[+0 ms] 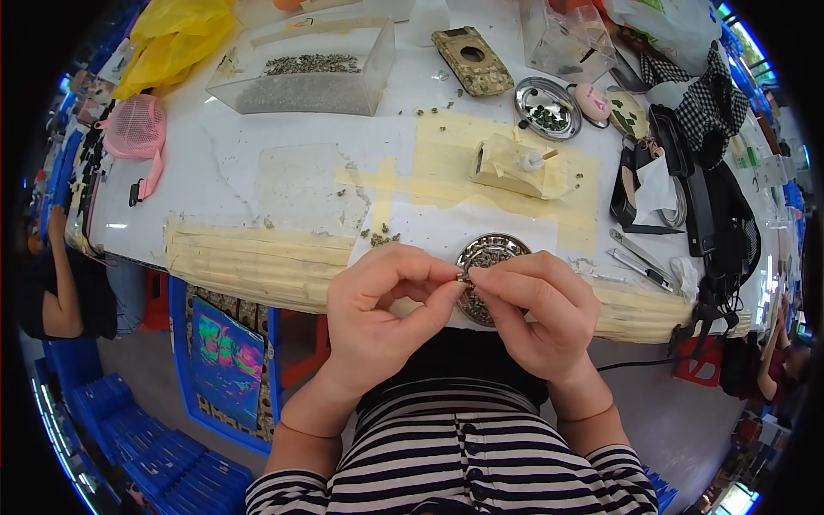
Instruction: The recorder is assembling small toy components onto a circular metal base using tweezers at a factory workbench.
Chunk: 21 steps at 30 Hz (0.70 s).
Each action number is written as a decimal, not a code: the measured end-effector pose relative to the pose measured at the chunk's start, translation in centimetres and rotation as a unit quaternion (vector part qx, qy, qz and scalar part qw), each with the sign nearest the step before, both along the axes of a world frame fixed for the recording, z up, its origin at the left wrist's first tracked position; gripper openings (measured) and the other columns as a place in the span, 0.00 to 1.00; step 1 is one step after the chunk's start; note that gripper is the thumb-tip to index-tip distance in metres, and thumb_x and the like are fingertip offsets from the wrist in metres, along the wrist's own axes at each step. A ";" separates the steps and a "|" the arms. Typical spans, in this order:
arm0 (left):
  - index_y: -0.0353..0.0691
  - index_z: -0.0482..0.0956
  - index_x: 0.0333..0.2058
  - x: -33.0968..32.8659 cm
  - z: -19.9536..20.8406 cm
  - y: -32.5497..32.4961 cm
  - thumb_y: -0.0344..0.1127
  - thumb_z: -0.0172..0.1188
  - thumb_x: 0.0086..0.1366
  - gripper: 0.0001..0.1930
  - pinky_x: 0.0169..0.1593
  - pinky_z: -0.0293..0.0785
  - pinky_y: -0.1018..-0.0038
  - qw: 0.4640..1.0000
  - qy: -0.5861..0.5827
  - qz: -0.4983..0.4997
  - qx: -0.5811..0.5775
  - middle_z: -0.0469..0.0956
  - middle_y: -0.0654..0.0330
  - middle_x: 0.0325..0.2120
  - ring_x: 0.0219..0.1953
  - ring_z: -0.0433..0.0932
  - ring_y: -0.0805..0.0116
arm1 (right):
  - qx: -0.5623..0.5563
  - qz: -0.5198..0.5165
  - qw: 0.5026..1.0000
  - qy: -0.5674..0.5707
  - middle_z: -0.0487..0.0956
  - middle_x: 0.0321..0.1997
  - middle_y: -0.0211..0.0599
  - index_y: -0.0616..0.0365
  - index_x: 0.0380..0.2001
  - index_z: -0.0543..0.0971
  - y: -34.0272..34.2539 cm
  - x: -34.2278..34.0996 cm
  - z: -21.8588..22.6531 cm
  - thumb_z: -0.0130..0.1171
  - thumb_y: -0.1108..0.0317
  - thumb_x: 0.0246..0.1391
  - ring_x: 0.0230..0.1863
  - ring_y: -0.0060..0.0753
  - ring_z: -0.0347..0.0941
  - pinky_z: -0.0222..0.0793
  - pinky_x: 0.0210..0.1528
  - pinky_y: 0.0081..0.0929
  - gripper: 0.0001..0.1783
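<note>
My left hand (390, 300) and my right hand (536, 311) meet over the near edge of the table, thumbs and forefingers pinched together. Between the fingertips is a tiny metallic part (464, 277), too small to name. Just behind and below the fingers sits a round metal dish (525, 246) full of small metal pieces (491, 251); my hands hide part of it. It rests on a white sheet (429, 225). Beyond my left hand lies a loose group of small metal parts (379, 237).
A clear box (300, 94) of small metal parts stands at the far left. A tape-wrapped block (511, 167) holds a small white-tipped bottle. A camouflage case (472, 60), a dish of dark green pieces (548, 109), tweezers (639, 257) and a pink mesh item (136, 129) lie around.
</note>
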<state>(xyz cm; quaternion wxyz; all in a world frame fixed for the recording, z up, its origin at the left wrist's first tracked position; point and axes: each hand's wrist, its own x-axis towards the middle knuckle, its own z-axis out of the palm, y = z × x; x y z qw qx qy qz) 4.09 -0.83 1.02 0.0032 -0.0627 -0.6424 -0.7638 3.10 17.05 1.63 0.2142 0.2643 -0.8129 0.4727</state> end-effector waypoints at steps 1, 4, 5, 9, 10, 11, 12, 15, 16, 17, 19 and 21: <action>0.30 0.82 0.36 -0.2 0.0 0.0 0.18 0.66 0.55 0.08 0.33 0.77 0.83 0.997 0.047 0.018 -0.053 0.80 0.59 0.30 0.30 0.79 0.77 | 0.004 0.000 1.000 0.008 0.80 0.29 0.34 0.59 0.37 0.85 0.0 0.0 -0.1 0.69 0.81 0.40 0.27 0.31 0.77 0.72 0.27 0.24 0.16; 0.31 0.82 0.34 -0.3 0.1 -0.1 0.18 0.67 0.52 0.09 0.31 0.77 0.80 0.978 0.137 0.051 -0.150 0.80 0.57 0.29 0.28 0.79 0.73 | 0.004 0.006 1.000 0.003 0.80 0.29 0.35 0.59 0.37 0.84 0.0 0.0 -0.2 0.69 0.81 0.41 0.27 0.31 0.77 0.72 0.27 0.24 0.16; 0.32 0.82 0.34 -0.3 0.2 -0.1 0.18 0.68 0.52 0.09 0.31 0.77 0.79 0.971 0.158 0.059 -0.172 0.80 0.57 0.29 0.28 0.80 0.72 | 0.001 0.004 1.000 0.002 0.80 0.29 0.36 0.60 0.37 0.84 0.0 0.0 -0.3 0.69 0.81 0.41 0.27 0.31 0.77 0.72 0.27 0.24 0.15; 0.33 0.82 0.33 -0.4 0.4 0.0 0.19 0.69 0.50 0.10 0.30 0.76 0.77 0.942 0.225 0.084 -0.234 0.79 0.57 0.28 0.27 0.79 0.68 | -0.017 0.007 0.999 -0.034 0.80 0.30 0.37 0.62 0.37 0.84 -0.1 0.0 0.0 0.68 0.81 0.44 0.27 0.30 0.77 0.72 0.27 0.22 0.13; 0.33 0.82 0.33 -0.4 0.4 0.1 0.19 0.69 0.50 0.11 0.30 0.76 0.77 0.938 0.236 0.086 -0.240 0.79 0.56 0.28 0.27 0.79 0.68 | -0.021 0.009 0.998 -0.052 0.80 0.30 0.38 0.62 0.37 0.84 0.0 0.1 0.1 0.68 0.80 0.45 0.27 0.29 0.77 0.72 0.27 0.22 0.12; 0.33 0.82 0.34 -0.5 0.3 0.2 0.19 0.69 0.50 0.11 0.29 0.76 0.76 0.933 0.246 0.089 -0.246 0.79 0.56 0.28 0.27 0.79 0.67 | -0.037 0.022 0.995 -0.092 0.80 0.30 0.38 0.62 0.36 0.84 0.1 0.1 0.4 0.67 0.80 0.46 0.28 0.28 0.76 0.72 0.28 0.21 0.11; 0.34 0.82 0.34 -0.6 0.3 0.4 0.19 0.70 0.49 0.11 0.29 0.76 0.76 0.927 0.263 0.090 -0.250 0.79 0.56 0.28 0.26 0.79 0.66 | -0.054 0.034 0.989 -0.131 0.80 0.30 0.38 0.63 0.36 0.83 0.2 0.0 0.7 0.67 0.80 0.47 0.28 0.27 0.76 0.71 0.28 0.21 0.10; 0.34 0.82 0.34 -0.7 0.3 0.6 0.19 0.70 0.48 0.12 0.28 0.76 0.75 0.908 0.306 0.097 -0.269 0.79 0.56 0.28 0.26 0.79 0.65 | -0.114 0.061 0.970 -0.207 0.80 0.30 0.37 0.64 0.35 0.83 0.6 0.0 0.6 0.66 0.78 0.50 0.28 0.24 0.76 0.70 0.30 0.19 0.07; 0.34 0.82 0.34 -0.6 0.1 0.6 0.19 0.70 0.48 0.12 0.28 0.76 0.74 0.902 0.316 0.098 -0.277 0.78 0.56 0.28 0.26 0.79 0.64 | -0.136 0.068 0.962 -0.226 0.80 0.30 0.37 0.64 0.34 0.82 0.7 -0.1 0.4 0.66 0.78 0.51 0.28 0.23 0.75 0.70 0.30 0.19 0.06; 0.34 0.82 0.34 -0.6 0.0 0.5 0.20 0.70 0.48 0.13 0.28 0.76 0.74 0.896 0.327 0.101 -0.284 0.78 0.57 0.28 0.26 0.79 0.64 | -0.122 0.063 0.965 -0.222 0.80 0.29 0.36 0.65 0.33 0.82 0.7 -0.1 0.5 0.65 0.78 0.51 0.28 0.23 0.75 0.70 0.31 0.19 0.05; 0.34 0.82 0.34 -0.5 -0.1 0.5 0.19 0.70 0.49 0.12 0.28 0.76 0.75 0.889 0.337 0.109 -0.291 0.79 0.57 0.28 0.27 0.79 0.64 | -0.095 0.066 0.970 -0.214 0.80 0.29 0.36 0.65 0.32 0.81 0.4 -0.3 1.0 0.65 0.79 0.50 0.28 0.24 0.74 0.69 0.31 0.20 0.05; 0.35 0.82 0.35 -0.1 -0.2 0.2 0.20 0.70 0.48 0.14 0.28 0.77 0.75 0.881 0.344 0.117 -0.304 0.79 0.57 0.29 0.27 0.80 0.64 | -0.111 0.025 0.962 -0.247 0.79 0.28 0.35 0.66 0.30 0.80 0.0 0.2 0.9 0.63 0.80 0.49 0.28 0.25 0.73 0.67 0.32 0.20 0.03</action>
